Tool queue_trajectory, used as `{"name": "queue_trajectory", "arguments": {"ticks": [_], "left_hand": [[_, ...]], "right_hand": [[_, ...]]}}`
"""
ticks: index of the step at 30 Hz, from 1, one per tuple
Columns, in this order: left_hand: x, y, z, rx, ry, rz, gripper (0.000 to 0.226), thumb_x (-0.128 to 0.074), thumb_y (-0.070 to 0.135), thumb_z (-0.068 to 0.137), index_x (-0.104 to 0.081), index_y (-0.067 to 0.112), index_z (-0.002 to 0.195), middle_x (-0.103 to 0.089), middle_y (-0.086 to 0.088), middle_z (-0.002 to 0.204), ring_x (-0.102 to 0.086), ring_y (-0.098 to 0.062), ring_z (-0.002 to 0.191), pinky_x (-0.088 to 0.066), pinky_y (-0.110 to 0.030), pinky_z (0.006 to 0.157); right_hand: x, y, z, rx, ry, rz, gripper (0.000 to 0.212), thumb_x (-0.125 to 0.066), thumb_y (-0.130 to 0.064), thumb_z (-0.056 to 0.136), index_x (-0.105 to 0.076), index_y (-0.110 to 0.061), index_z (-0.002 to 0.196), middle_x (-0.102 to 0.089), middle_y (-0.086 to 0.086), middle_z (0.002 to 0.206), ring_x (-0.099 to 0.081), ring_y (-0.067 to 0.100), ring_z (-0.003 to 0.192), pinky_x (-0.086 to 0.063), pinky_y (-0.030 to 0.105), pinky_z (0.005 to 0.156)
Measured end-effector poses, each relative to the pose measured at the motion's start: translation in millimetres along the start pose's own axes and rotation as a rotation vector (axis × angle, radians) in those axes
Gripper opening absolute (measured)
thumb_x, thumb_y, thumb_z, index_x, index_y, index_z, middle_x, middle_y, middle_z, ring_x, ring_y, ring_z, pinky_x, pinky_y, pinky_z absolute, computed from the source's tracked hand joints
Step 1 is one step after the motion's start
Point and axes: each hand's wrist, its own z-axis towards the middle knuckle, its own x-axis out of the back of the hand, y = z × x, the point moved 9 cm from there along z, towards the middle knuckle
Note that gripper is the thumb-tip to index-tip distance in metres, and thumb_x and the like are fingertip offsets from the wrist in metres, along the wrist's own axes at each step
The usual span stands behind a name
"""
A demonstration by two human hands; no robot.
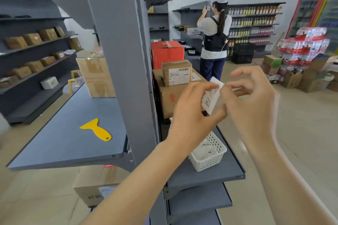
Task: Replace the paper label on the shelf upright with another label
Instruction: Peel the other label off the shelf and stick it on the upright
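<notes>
Both hands pinch paper label: left hand grips lower edge, right hand picks top corner. Advice: peel backing slowly, keep flat, then press onto shelf upright.

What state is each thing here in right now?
paper label: pinched between both hands, off the upright
left hand: grip shut on label
right hand: fingertips picking at label's top edge
yellow scraper: lying flat on shelf, untouched
white basket: upright on shelf
</notes>
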Motion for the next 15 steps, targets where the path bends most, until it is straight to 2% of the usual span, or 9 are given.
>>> {"name": "queue_trajectory", "arguments": {"ticks": [2, 4, 6, 9, 13, 15], "left_hand": [[20.4, 10.1, -0.8, -0.005, 0.037, -0.074, 0.037, -0.08, 0.022, 0.086, -0.066, 0.019, 0.12, -0.067, 0.008, 0.11, -0.062, -0.004, 0.097, -0.054, -0.023, 0.088], [43.1, 16.4, -0.6, 0.04, 0.079, -0.193, 0.028, -0.078, 0.016, 0.089, -0.07, 0.017, 0.115, -0.073, 0.004, 0.105, -0.07, -0.011, 0.096, -0.059, -0.029, 0.087], [71.3, 18.2, -1.2, 0.09, 0.139, -0.298, 0.019, -0.077, 0.012, 0.091, -0.074, 0.017, 0.109, -0.077, 0.004, 0.099, -0.074, -0.012, 0.092, -0.061, -0.027, 0.084], [109.0, 19.4, -6.2, 0.133, 0.209, -0.376, 0.013, -0.075, 0.016, 0.093, -0.075, 0.021, 0.105, -0.078, 0.007, 0.096, -0.075, -0.009, 0.09, -0.06, -0.022, 0.081], [154.8, 13.6, -20.0, 0.151, 0.305, -0.456, 0.024, -0.075, 0.009, 0.091, -0.067, 0.024, 0.108, -0.08, 0.002, 0.093, -0.077, -0.01, 0.087, -0.059, -0.019, 0.075], [171.8, 7.3, -27.0, 0.173, 0.343, -0.497, 0.028, -0.076, 0.007, 0.09, -0.064, 0.022, 0.11, -0.081, 0.001, 0.09, -0.077, -0.011, 0.085, -0.057, -0.015, 0.07]], "right_hand": [[0.5, -22.3, -4.9, 0.065, 0.006, 0.036, 0.025, -0.069, -0.014, 0.083, -0.064, -0.025, 0.104, -0.075, -0.015, 0.079, -0.072, 0.011, 0.074, -0.06, 0.038, 0.075], [-0.2, -43.0, -8.7, 0.121, 0.0, 0.086, 0.023, -0.07, -0.011, 0.084, -0.065, -0.022, 0.104, -0.076, -0.015, 0.08, -0.073, 0.01, 0.075, -0.058, 0.025, 0.072], [-6.8, -65.6, -14.3, 0.173, -0.039, 0.125, 0.02, -0.072, -0.011, 0.087, -0.067, -0.02, 0.104, -0.076, -0.015, 0.081, -0.073, 0.008, 0.075, -0.053, 0.013, 0.065], [-20.7, -92.2, -24.9, 0.218, -0.122, 0.168, 0.018, -0.074, -0.019, 0.091, -0.068, -0.022, 0.108, -0.078, -0.016, 0.084, -0.072, 0.006, 0.079, -0.052, 0.012, 0.063], [-34.5, -100.0, -30.9, 0.196, -0.132, 0.167, 0.02, -0.075, -0.03, 0.091, -0.068, -0.028, 0.109, -0.074, -0.015, 0.084, -0.064, 0.009, 0.077, -0.046, 0.008, 0.069], [-49.1, -96.5, -31.8, 0.152, -0.19, 0.151, 0.017, -0.076, -0.038, 0.089, -0.072, -0.031, 0.105, -0.073, -0.014, 0.084, -0.062, 0.007, 0.076, -0.046, 0.009, 0.069]]}}
